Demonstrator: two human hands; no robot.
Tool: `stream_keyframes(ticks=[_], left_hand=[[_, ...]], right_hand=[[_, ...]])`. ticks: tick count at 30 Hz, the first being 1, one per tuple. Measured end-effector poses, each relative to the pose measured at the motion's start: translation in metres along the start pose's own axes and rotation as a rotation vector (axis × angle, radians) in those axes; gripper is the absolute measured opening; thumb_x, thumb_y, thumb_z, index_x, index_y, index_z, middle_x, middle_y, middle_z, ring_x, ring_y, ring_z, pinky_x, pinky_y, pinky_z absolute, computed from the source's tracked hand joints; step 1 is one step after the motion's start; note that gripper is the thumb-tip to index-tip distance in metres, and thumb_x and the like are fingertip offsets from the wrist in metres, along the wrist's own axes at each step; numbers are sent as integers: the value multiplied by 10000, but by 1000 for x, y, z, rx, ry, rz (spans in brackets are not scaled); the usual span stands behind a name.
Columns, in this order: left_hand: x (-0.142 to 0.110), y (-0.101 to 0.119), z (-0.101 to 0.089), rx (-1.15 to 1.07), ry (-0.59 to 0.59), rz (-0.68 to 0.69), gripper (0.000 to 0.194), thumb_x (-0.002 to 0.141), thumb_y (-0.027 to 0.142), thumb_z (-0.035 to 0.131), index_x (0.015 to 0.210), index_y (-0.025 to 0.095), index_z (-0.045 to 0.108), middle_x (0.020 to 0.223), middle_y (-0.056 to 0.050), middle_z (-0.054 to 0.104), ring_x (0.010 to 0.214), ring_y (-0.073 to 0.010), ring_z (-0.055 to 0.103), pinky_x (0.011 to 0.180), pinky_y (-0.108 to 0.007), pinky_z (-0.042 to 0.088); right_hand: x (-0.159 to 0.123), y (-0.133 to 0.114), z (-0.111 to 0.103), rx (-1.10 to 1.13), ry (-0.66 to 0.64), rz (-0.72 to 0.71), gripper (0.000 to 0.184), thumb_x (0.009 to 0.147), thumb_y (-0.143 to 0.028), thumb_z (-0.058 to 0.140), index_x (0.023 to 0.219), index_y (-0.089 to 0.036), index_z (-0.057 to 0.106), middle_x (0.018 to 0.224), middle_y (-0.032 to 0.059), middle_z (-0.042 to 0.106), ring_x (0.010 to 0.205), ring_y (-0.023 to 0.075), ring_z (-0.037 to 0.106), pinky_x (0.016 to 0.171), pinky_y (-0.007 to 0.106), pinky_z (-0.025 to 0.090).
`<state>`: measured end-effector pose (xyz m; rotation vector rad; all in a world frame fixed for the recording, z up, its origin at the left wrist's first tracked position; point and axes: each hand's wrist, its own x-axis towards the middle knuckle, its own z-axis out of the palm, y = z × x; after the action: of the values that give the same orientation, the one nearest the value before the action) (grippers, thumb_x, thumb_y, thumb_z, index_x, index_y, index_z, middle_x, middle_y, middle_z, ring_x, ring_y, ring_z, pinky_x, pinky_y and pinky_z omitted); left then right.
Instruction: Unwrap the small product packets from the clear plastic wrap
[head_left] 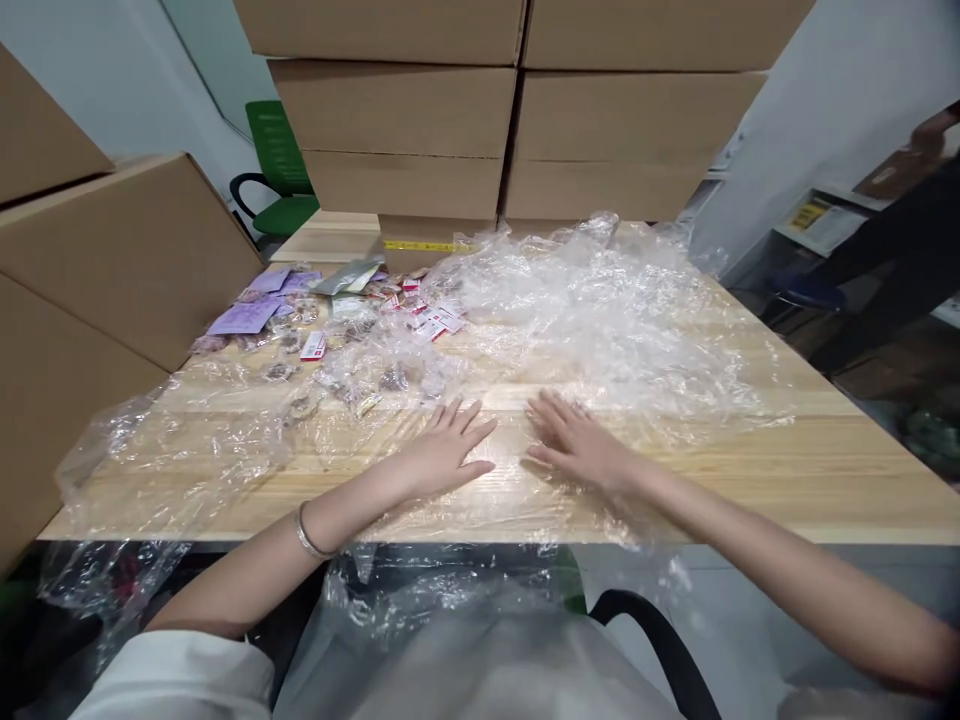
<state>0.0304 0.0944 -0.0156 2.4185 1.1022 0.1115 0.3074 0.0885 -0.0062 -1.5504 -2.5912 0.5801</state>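
Observation:
My left hand lies flat, fingers spread, on a clear plastic sheet that covers the wooden table. My right hand rests flat beside it, fingers stretched out, also pressing on the plastic. Both hands hold nothing. A bracelet circles my left wrist. The sheet is crumpled into a heap behind my hands and hangs over the table's front edge onto my lap.
Small packets and red-and-white tags lie scattered at the back left, beside purple cards. Stacked cardboard boxes stand behind the table, with more boxes at left. A green chair is behind. Another person's arm shows far right.

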Motion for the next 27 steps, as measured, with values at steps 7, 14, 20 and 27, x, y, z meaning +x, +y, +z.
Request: stream_keyframes(ticks=[7, 14, 20, 27], left_hand=[[-6, 1, -16, 82, 172, -14, 484, 995, 503, 445, 1378, 233, 565, 1519, -128, 465, 1449, -366, 340, 1183, -591, 239], [-30, -53, -108, 359, 126, -219, 879, 792, 113, 616, 1565, 304, 243, 1690, -85, -53, 1536, -377, -62, 1180, -668, 7], [-16, -84, -122, 461, 11, -385, 895, 744, -34, 489, 1564, 247, 269, 1458, -169, 507, 1317, -358, 511, 1047, -520, 419], [-101, -58, -170, 411, 743, -456, 251, 920, 311, 546, 1070, 129, 631, 1098, -66, 585, 1072, -229, 585, 984, -395, 481]], right_hand=[[-18, 16, 48, -216, 180, -73, 923, 903, -738, 421, 1608, -339, -21, 1659, 105, 11, 1507, 408, 55, 1172, 677, 170], [-8, 25, 41, -233, 146, -143, 936, 894, -735, 447, 1599, -365, -44, 1654, 78, 29, 1505, 395, 66, 1181, 664, 176], [-4, 27, 42, -256, 149, -138, 886, 910, -726, 426, 1613, -325, 64, 1645, 108, 87, 1505, 383, 87, 1186, 642, 196], [-4, 28, 43, -252, 172, -129, 830, 923, -708, 417, 1608, -346, 118, 1637, 90, 170, 1504, 363, 147, 1191, 619, 233]])
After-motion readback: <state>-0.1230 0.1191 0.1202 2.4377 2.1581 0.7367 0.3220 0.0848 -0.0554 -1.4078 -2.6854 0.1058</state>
